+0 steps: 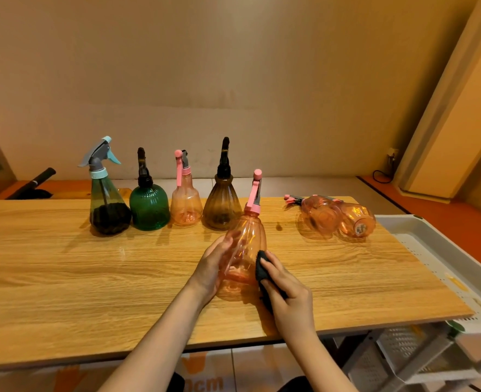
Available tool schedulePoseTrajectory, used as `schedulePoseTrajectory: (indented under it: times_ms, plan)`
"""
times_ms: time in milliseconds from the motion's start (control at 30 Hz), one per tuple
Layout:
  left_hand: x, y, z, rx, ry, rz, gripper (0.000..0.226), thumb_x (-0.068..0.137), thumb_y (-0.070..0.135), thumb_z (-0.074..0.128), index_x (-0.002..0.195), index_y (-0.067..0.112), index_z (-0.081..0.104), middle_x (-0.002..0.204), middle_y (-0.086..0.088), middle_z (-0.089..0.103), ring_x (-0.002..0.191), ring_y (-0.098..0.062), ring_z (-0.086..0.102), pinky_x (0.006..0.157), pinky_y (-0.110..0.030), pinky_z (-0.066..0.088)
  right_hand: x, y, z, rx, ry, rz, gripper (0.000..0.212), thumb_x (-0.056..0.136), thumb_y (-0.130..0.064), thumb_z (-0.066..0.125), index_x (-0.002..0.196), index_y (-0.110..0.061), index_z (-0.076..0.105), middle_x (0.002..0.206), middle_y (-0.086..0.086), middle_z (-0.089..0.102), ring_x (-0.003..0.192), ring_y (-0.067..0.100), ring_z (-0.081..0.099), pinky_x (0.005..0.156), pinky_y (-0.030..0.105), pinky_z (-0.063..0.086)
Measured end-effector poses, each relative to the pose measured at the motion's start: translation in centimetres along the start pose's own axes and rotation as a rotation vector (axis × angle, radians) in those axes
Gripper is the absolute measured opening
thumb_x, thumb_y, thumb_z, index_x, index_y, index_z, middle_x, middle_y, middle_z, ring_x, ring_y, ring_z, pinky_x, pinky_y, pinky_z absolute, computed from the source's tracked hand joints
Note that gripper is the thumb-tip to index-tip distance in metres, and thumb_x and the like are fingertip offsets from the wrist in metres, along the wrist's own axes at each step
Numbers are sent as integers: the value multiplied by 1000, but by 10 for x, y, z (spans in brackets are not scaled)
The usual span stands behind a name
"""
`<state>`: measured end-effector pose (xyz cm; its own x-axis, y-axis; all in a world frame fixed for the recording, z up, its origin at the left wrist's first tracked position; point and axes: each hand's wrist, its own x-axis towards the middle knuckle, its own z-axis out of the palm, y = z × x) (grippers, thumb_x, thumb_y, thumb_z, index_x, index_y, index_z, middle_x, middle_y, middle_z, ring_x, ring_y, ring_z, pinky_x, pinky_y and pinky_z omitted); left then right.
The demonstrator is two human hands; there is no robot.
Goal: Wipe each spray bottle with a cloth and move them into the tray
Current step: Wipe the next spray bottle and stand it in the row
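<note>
wooden table [92, 264], black rod [33, 183], wall socket [392, 153]

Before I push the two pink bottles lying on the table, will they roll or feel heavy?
The two clear pink plastic spray bottles lie on rounded sides, so they probably roll easily. They look empty, so likely light. The wooden table looks smooth, so they may slide.

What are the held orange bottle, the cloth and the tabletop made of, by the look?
Orange bottle: likely thin, glossy, translucent plastic; the left hand shows through it.
Cloth: dark, matte, soft fabric, bunched under the right hand; weave unclear.
Tabletop: light wood grain, smooth, faintly reflective; possibly laminate.
</note>
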<state>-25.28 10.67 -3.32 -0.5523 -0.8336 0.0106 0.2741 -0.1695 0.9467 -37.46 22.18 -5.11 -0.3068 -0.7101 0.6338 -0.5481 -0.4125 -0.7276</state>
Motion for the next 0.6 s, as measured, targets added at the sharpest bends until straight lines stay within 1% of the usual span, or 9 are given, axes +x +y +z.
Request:
schedulePoseTrajectory:
  times_ms: [33, 67, 100, 133, 200, 300, 400, 467, 600]
  plan:
    - [0, 0, 1, 34, -4, -2, 102, 48, 66, 82, 131, 14, 52, 121, -13, 65, 111, -27, 63, 91, -40, 52, 0, 1, 0, 6, 5, 7, 53, 79, 3, 61, 123, -27, 57, 126, -40, 45, 123, 0, 46, 102, 14, 35]
    - [0, -1, 1, 59, -12, -3, 110, 42, 70, 83, 133, 18, 49, 125, -10, 64, 114, -26, 62, 94, -42, 51, 1, 1, -1, 13, 10, 20, 53, 80, 7, 62, 123, -23, 57, 125, -41, 44, 123, -1, 45, 101, 12, 34]
    - [0, -2, 1, 72, -23, -3, 114, 39, 70, 84, 134, 20, 48, 126, -8, 63, 116, -26, 61, 95, -43, 51, 3, 2, -1, 19, 15, 31, 53, 80, 10, 62, 122, -22, 56, 123, -43, 44, 123, -3, 45, 99, 9, 34]
    - [0, -2, 1, 63, -38, -6, 113, 38, 67, 86, 134, 22, 47, 125, -7, 64, 115, -25, 61, 92, -42, 52, 4, 2, -1, 22, 20, 40, 53, 80, 11, 62, 122, -20, 55, 122, -44, 44, 122, -6, 44, 98, 8, 33]
    - [-1, -1, 1, 23, -58, -9, 103, 42, 55, 90, 131, 23, 49, 120, -6, 67, 112, -25, 64, 83, -36, 54, 8, 0, 0, 18, 25, 40, 51, 80, 9, 62, 121, -20, 55, 121, -42, 46, 121, -7, 45, 97, 7, 34]
    - [-1, 0, 3, -34, -53, 3, 83, 53, 35, 83, 128, 18, 51, 117, -13, 66, 106, -29, 65, 79, -37, 55, 18, -4, 2, 3, 36, 11, 48, 79, 6, 64, 120, -16, 56, 124, -25, 52, 120, -6, 46, 98, 9, 35]
    - [-2, -1, 3, -59, -49, 13, 82, 54, 31, 79, 128, 14, 50, 115, -16, 66, 101, -30, 66, 77, -37, 55, 36, -7, 2, -17, 18, -5, 45, 81, 4, 63, 119, -19, 56, 121, -22, 52, 119, -9, 45, 99, 10, 36]
    - [-3, 0, 3, -35, -86, 24, 81, 56, 30, 78, 130, 17, 49, 115, -14, 67, 104, -30, 65, 79, -37, 54, 50, -11, 2, -43, -1, -21, 45, 82, 5, 63, 120, -18, 56, 121, -22, 51, 118, -12, 44, 99, 10, 35]
    - [-4, 1, 2, 10, -152, 23, 81, 57, 31, 77, 132, 24, 47, 123, -14, 63, 113, -32, 61, 92, -45, 52, 75, -17, -1, -83, -72, -67, 43, 81, 4, 63, 119, -15, 59, 118, -23, 51, 117, -11, 45, 99, 12, 37]
